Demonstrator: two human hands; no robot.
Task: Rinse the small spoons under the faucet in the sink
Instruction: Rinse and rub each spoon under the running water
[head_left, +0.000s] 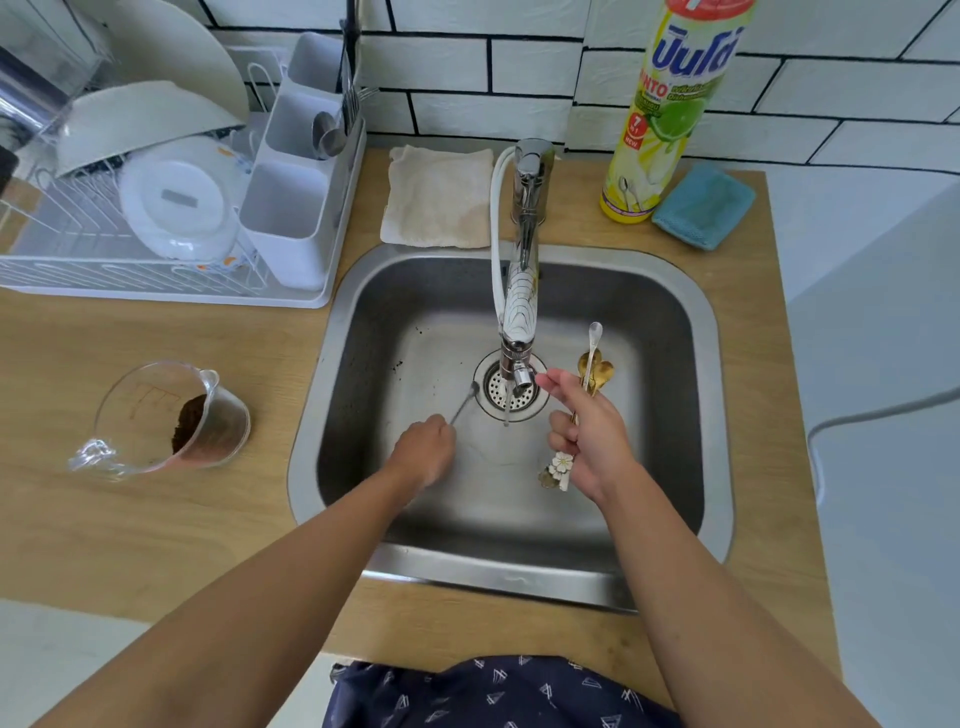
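My left hand (423, 449) pinches a thin silver spoon (464, 401) by its handle, the bowl pointing up toward the drain, just left of the water stream. My right hand (587, 434) grips a bundle of small spoons (595, 361), two gold and one white, bowls pointing up to the right of the faucet nozzle. Their flower-shaped handle ends (560, 467) stick out below the palm. The chrome faucet (522, 291) reaches over the steel sink (696, 312), and a thin stream of water (506, 405) falls onto the drain strainer (493, 387).
A glass measuring cup (166, 415) with brown powder lies tilted on the wooden counter at left. A white dish rack (171, 208) with plates and a cutlery holder stands back left. Behind the sink lie a beige cloth (439, 195), a dish soap bottle (670, 109) and a blue sponge (704, 205).
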